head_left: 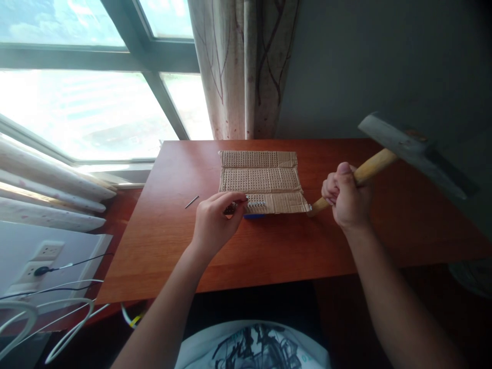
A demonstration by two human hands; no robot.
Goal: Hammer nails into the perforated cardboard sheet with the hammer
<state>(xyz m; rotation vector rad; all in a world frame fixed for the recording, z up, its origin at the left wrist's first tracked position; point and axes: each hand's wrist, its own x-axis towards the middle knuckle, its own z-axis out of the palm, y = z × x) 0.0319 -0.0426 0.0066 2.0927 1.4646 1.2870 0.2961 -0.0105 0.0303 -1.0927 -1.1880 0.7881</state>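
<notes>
My right hand (348, 195) is closed around the wooden handle of a hammer (378, 163), holding it raised above the table's right side. The steel head tilts up and to the right. My left hand (217, 218) is over the lower left part of a cardboard sheet (259, 179) dotted with rows of holes. Its thumb and forefinger are pinched together at the sheet; what they hold is too small to make out. Just right of these fingertips, a short row of small silvery pieces (257, 204) lies along the cardboard. A blue object (253, 216) peeks out under its near edge.
A thin metal rod (191, 202) rests on the wooden table (161, 256), left of the cardboard. Behind the table hang a patterned curtain (230, 66) and a window (84, 113). Wall sockets (49, 250) and loose cables (77, 302) are at the lower left.
</notes>
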